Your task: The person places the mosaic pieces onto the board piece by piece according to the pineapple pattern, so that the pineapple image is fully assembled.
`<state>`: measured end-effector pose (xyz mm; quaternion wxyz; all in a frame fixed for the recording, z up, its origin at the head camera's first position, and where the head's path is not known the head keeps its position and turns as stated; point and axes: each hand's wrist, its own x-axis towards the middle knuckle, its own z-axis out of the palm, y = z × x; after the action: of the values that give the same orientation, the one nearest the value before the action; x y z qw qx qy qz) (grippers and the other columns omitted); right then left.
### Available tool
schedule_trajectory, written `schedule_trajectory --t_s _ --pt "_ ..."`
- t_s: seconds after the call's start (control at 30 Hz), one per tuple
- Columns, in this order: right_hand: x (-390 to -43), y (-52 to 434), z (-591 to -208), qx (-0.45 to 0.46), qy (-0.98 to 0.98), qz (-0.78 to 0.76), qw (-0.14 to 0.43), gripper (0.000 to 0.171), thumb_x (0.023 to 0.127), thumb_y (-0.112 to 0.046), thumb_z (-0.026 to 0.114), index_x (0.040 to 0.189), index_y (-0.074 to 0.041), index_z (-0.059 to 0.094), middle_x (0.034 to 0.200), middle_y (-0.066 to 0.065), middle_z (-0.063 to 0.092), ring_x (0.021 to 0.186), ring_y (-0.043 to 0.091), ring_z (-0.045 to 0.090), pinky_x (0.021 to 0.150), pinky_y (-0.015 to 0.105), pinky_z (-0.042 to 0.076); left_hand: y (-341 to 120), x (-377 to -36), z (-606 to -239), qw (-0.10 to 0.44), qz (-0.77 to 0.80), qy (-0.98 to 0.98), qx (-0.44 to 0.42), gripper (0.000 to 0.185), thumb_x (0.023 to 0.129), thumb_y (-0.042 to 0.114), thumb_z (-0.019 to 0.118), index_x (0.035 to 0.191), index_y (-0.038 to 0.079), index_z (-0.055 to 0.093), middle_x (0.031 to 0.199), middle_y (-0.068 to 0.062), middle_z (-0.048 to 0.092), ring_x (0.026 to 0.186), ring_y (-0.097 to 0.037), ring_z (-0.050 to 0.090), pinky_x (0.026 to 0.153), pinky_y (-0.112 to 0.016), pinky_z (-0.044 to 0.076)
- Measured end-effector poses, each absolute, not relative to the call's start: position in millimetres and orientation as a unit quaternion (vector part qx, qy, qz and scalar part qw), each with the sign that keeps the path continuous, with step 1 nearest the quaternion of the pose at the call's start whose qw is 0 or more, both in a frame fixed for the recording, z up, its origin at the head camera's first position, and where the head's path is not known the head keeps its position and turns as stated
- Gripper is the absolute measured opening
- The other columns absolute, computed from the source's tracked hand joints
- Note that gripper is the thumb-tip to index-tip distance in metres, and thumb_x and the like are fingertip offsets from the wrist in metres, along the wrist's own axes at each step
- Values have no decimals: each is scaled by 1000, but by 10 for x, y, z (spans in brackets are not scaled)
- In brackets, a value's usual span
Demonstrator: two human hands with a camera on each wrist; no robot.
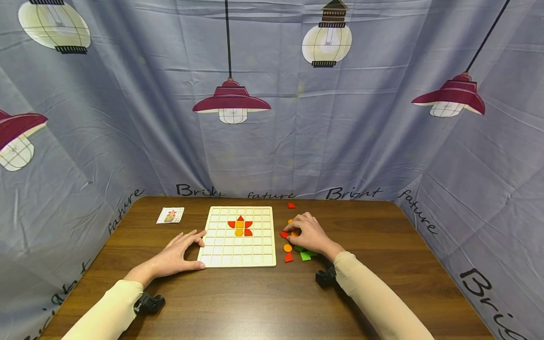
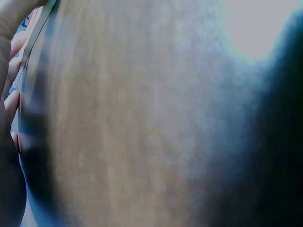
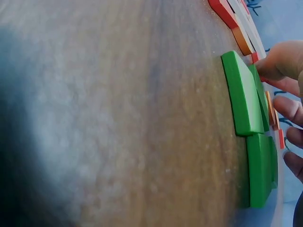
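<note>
A pale wooden grid board (image 1: pixel 255 252) lies on the brown table (image 1: pixel 263 297). On its upper middle, red and orange pieces (image 1: pixel 240 225) form a small figure. My left hand (image 1: pixel 193 248) rests with spread fingers against the board's left edge, its thumb at the near corner; in the left wrist view only its fingers (image 2: pixel 9 101) show, beside the board's edge (image 2: pixel 39 28). My right hand (image 1: pixel 293 231) hovers low over the loose pieces right of the board, with curled fingertips pinching an orange piece (image 1: pixel 295 233). Two green pieces (image 3: pixel 244 94) lie flat just under that hand (image 3: pixel 284 87).
Loose pieces lie right of the board: a red one (image 1: pixel 284 234), an orange disc (image 1: pixel 287 248), a red one (image 1: pixel 289 257), green ones (image 1: pixel 305 255) and a far red one (image 1: pixel 291 205). A small picture card (image 1: pixel 170 215) lies at the back left. Cloth walls stand on three sides.
</note>
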<state>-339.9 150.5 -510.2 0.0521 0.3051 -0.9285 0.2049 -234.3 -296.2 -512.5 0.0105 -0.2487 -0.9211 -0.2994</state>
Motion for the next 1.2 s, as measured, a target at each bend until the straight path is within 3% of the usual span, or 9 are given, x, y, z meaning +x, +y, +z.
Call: schedule_trajectory --t_s 0.17,0.43,0.6,0.87,1.2 --pt "-3404 1500 -5100 311 -926 206 53 19 87 -42 80 103 -32 78 106 -10 64 105 17 48 90 40 40 -2962 -2343 -5123 10 -300 -921 -249 49 83 52 82 111 20 57 159 -14 42 148 -46 30 118 -68 9" --pt "-3407 1456 -5076 342 -919 194 40 32 87 -30 73 118 -35 77 108 -11 62 104 16 46 89 38 38 -2951 -2330 -5109 10 -298 -921 -250 49 83 50 82 111 19 57 159 -14 43 147 -46 31 118 -69 10" --pt "-3412 1447 -5077 346 -917 190 49 24 88 -40 77 111 -32 78 107 -10 62 105 16 47 91 39 39 -2949 -2329 -5104 8 -302 -920 -249 49 83 49 82 111 19 56 159 -15 42 148 -46 30 118 -69 9" --pt "-3409 1485 -5115 308 -928 200 57 28 82 -58 80 94 -33 73 101 -13 61 106 16 47 91 38 39 -2958 -2343 -5121 9 -301 -921 -247 49 83 51 82 111 20 56 159 -15 42 148 -46 30 118 -68 9" --pt "-3375 1567 -5074 301 -927 222 35 22 85 -44 82 103 -32 79 105 -13 61 111 18 47 95 42 39 -2959 -2332 -5111 11 -305 -919 -249 49 83 49 83 111 19 57 158 -14 43 147 -47 30 118 -69 9"
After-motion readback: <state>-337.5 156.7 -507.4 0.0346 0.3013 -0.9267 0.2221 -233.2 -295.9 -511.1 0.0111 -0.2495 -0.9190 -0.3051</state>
